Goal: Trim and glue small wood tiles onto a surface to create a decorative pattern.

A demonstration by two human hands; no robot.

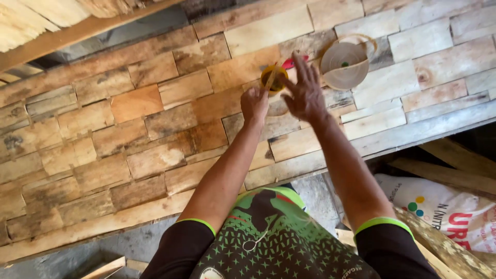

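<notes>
A bench top of patchwork wooden blocks [155,129] carries, near its far right corner, a pale roll of flat banding [344,64], with a small yellow container [274,80] just left of it.

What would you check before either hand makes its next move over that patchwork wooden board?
1. Left hand has a closed grip on the thin stick: ok.
2. Stick tip is in the small yellow pot: cannot tell.
3. Right hand is free, fingers spread: ok.
4. Roll of pale strip lies on the board beside the right hand: ok.
5. Pot sits flat on the wooden board: ok.
6. Red item behind the pot identified: cannot tell.
</notes>
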